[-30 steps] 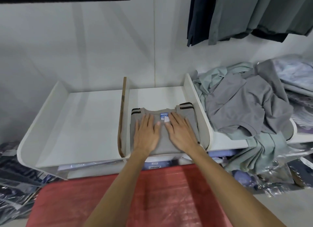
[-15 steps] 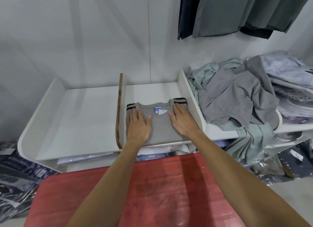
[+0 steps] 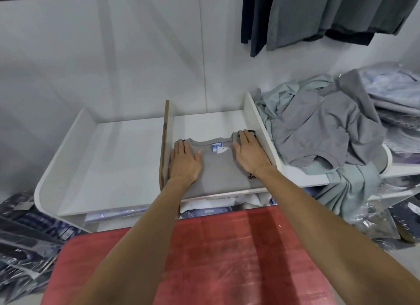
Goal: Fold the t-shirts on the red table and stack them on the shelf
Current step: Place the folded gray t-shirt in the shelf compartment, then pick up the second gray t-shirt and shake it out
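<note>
A folded grey t-shirt (image 3: 218,168) with black-striped sleeve cuffs and a blue neck label lies in the middle compartment of the white shelf (image 3: 102,191). My left hand (image 3: 184,162) rests flat on its left side with straight fingers. My right hand (image 3: 248,154) presses flat on its right side, fingertips at the striped cuff. The red table (image 3: 216,254) stands below my forearms, with no shirt lying on it.
A wooden divider (image 3: 164,143) separates the left compartment from the middle one. A heap of unfolded grey and pale green shirts (image 3: 318,132) fills the shelf to the right. Dark garments (image 3: 318,13) hang above. Plastic-wrapped packs (image 3: 25,236) lie on the floor at left.
Both hands slid apart from the shirt's middle to its left and right sides, staying flat on the cloth. The shirt sits a little farther back in the compartment.
</note>
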